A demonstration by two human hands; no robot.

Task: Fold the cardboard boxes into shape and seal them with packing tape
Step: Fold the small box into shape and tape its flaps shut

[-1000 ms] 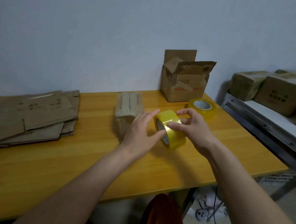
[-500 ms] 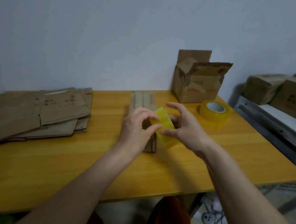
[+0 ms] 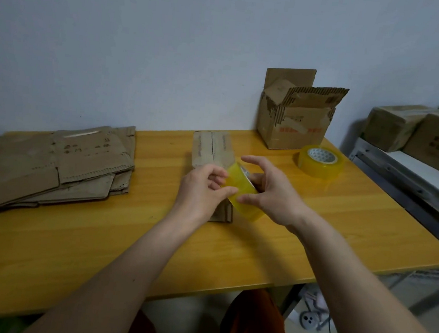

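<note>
At nine o'clock on the wooden table (image 3: 98, 248) lies a stack of flattened boxes (image 3: 52, 166), limp, creased sheets that would sag if lifted by one corner; better taken by two opposite edges. Toward the centre, at about twelve o'clock from the hands, a folded box (image 3: 212, 149) lies on the table with its flaps closed along a middle seam, not yet taped as far as can be seen; it looks light and likely to slide under pressure, so it probably wants a steadying palm. Just in front of it the left hand (image 3: 200, 188) has its fingers curled, thumb and fingertips pinching at the outer face of the tape roll (image 3: 240, 192), apparently hunting for the loose end. The roll is held above the table, over the near end of that box. It is stiff, smooth and glossy, so probably slippery on its face, and is best held by its rim or through the core. The right hand (image 3: 272, 195) cradles it from the three o'clock side, fingers half spread and bent round its edge. At one o'clock stands an open box (image 3: 292, 125) with ragged flaps, and at two o'clock a spare tape roll (image 3: 320, 161) lies flat
</note>
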